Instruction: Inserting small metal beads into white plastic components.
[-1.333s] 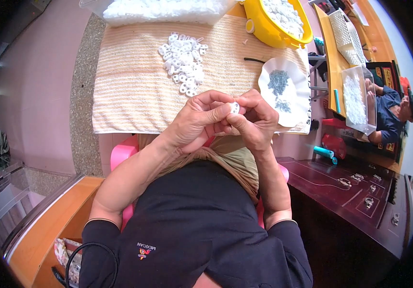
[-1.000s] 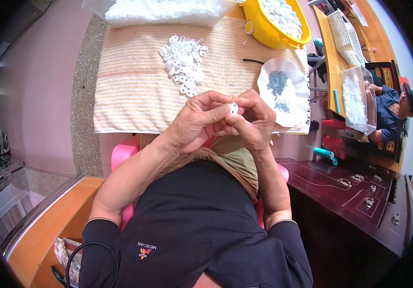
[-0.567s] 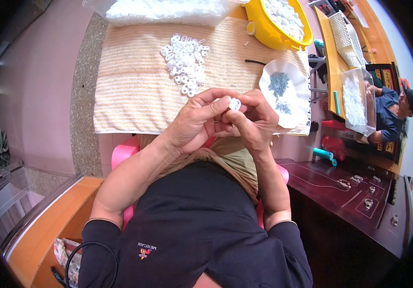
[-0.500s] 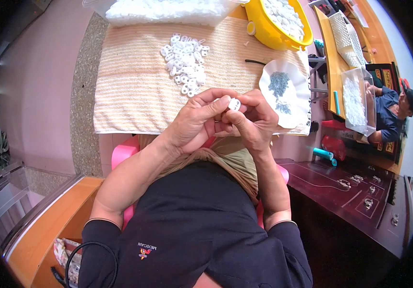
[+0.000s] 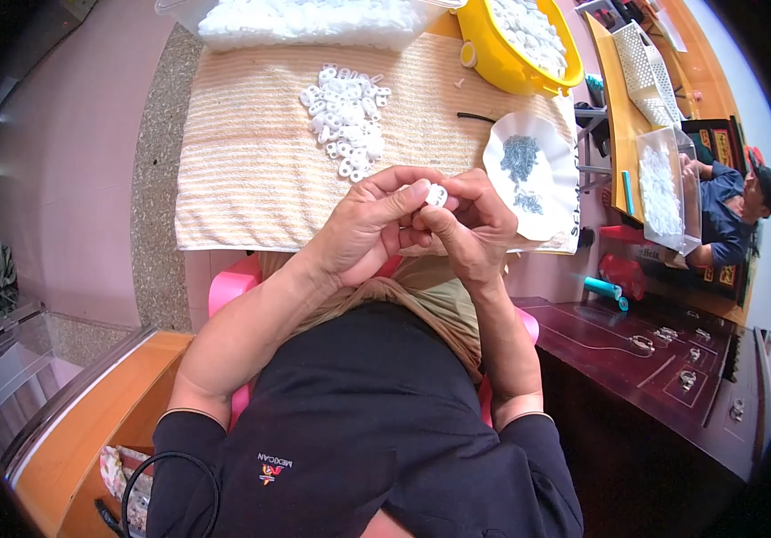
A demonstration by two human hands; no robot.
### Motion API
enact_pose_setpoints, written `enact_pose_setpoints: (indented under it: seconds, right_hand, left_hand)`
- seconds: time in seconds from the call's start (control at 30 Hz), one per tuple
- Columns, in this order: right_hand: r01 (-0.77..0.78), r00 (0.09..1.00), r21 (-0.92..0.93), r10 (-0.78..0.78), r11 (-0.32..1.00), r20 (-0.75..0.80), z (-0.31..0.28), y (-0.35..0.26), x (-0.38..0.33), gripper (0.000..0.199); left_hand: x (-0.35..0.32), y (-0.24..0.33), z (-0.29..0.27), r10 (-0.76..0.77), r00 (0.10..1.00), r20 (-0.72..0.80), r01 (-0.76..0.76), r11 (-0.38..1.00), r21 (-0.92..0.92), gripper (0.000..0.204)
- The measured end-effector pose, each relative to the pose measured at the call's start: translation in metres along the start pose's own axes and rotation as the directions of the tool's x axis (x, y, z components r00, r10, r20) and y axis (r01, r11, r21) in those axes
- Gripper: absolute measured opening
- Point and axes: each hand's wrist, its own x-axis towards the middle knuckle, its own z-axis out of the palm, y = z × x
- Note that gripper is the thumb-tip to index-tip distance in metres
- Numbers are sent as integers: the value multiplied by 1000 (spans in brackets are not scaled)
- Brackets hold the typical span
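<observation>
Between the fingertips of both hands is a small white plastic piece with holes [image 5: 436, 195], held up over the near edge of the towel. My left hand [image 5: 374, 215] pinches it from the left with thumb and forefinger. From the right, my right hand [image 5: 475, 224] grips the same piece, thumb below and forefinger above. Beyond my left hand lies a loose pile of similar white plastic pieces [image 5: 345, 117]. A white scalloped dish [image 5: 554, 184] by my right hand carries small dark grey bits, too fine to name, in two heaps [image 5: 521, 157].
A striped towel [image 5: 242, 170] covers the table. At the back stand a clear bin [image 5: 313, 40] and a yellow tub [image 5: 515, 76], both full of white pieces. A thin black stick [image 5: 477, 116] lies near the dish. Another person [image 5: 731, 202] sits at a table far right.
Almost nothing differs; the white piece has tilted very slightly between my fingers, and both hands stay in the same place.
</observation>
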Motion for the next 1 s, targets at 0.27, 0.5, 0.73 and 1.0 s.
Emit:
enact_pose_setpoints:
  seconds: [0.27,0.5,0.73,1.0]
  right_hand:
    - [169,984,-118,-161,979,69,-3,-3,3,28]
    - [20,999,87,-23,996,36,3,-7,-2,25]
    - [68,997,59,-70,996,32,1,-1,0,24]
    - [40,999,51,-40,998,3,7,-4,3,25]
  left_hand:
    - [0,-5,-6,-1,998,58,1,1000,-9,18]
    - [-1,-8,-7,-11,997,73,15,999,-52,17]
    - [0,-6,-4,17,995,100,-15,1000,-15,16]
    - [2,-2,-7,23,997,68,-23,1000,3,19]
